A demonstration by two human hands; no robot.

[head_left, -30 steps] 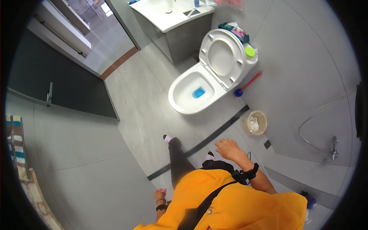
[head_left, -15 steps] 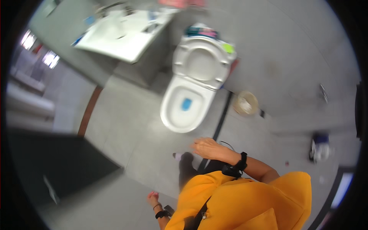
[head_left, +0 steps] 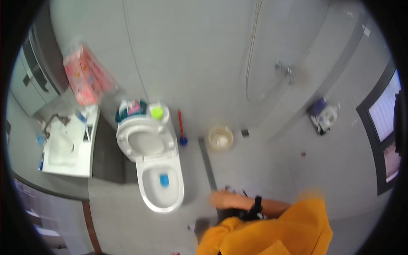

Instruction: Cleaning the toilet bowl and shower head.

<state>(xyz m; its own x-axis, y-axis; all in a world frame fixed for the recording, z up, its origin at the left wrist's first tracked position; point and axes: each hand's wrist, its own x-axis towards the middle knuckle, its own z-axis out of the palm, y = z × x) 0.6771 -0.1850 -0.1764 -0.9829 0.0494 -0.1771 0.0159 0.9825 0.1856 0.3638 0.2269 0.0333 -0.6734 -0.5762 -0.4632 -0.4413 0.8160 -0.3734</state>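
Note:
My right hand (head_left: 225, 199) reaches out low over the grey floor tiles, just to the right of a white toilet (head_left: 161, 193), with a black watch (head_left: 255, 207) on its wrist. The hand is blurred; its fingers look spread and nothing shows in it. The toilet's seat and lid (head_left: 146, 142) are raised, and a blue block (head_left: 164, 179) lies in the bowl's water. My left hand is out of the picture; only my orange sleeve (head_left: 221, 238) shows on that side.
A red-handled toilet brush (head_left: 182, 127) and a small beige bin (head_left: 220, 138) stand by the wall. A white sink (head_left: 68, 146) is left of the toilet. A shower hose (head_left: 250, 63) hangs on the wall, with bottles (head_left: 323, 114) on the floor at right.
The view has swung round, so the toilet now lies left of centre with the wall above it. My right hand stays stretched out low beside the bowl.

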